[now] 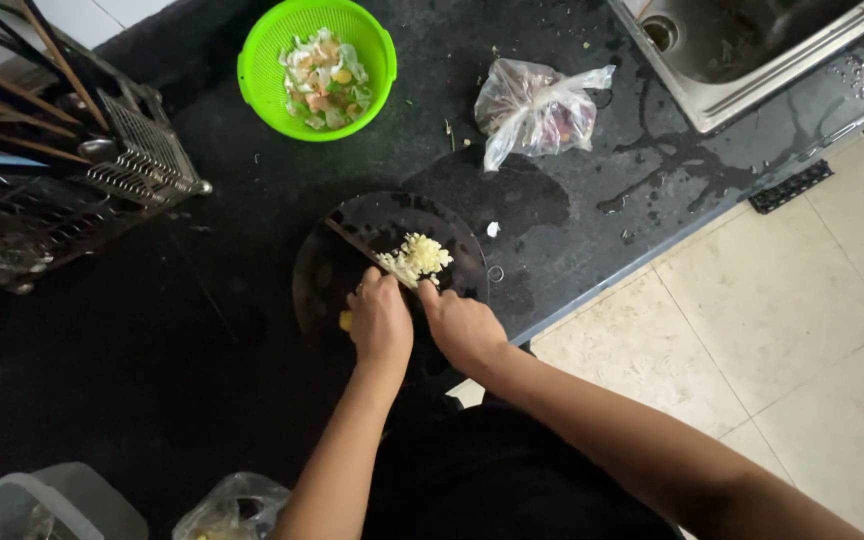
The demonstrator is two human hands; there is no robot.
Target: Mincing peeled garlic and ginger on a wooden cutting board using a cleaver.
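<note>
A round black cutting board (352, 275) lies on the dark counter, with a small pile of finely chopped pale yellow pieces (415, 258) on it. A dark knife blade (352, 240) lies slanted across the board, its edge against the pile. My right hand (462, 325) is closed around the knife's handle end. My left hand (380, 318) rests beside it on the board, fingers curled near the blade and the pile. A small yellow piece (345, 321) shows just left of my left hand.
A green basket (257, 75) of vegetable scraps stands at the back. A knotted plastic bag (537, 105) lies near the steel sink (727, 95). A wire dish rack (142, 150) is on the left. Plastic containers (42, 505) sit at the front left. The counter near the sink is wet.
</note>
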